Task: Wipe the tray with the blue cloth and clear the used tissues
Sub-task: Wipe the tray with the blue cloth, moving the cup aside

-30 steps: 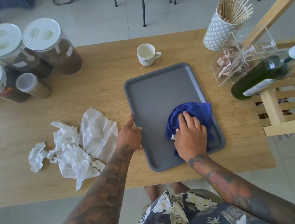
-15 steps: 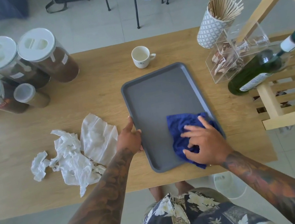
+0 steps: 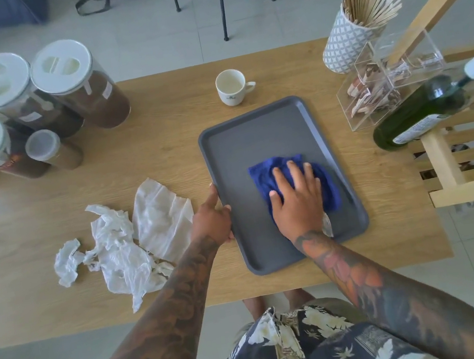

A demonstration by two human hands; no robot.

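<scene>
While flat right hand [image 3: 295, 200] presses blue cloth [image 3: 275, 173] inside tray [image 3: 254, 139], left hand [image 3: 211, 218] grips its rim.

Single head-worn wide-angle view, looking steeply down and forward from above the light wooden table [image 3: 161, 148], near range, both forearms entering from the bottom edge, tiled floor [image 3: 144, 44] beyond.

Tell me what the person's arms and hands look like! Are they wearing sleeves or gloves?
No sleeves or gloves: both forearms are bare and covered in tattoos. The left arm has dense dark swirling patterns down to the left hand. The right arm shows a reddish-orange flower design amid dark ink, stopping near the wrist of the right hand. No rings or watch show. Below is dark floral-print clothing.
</scene>
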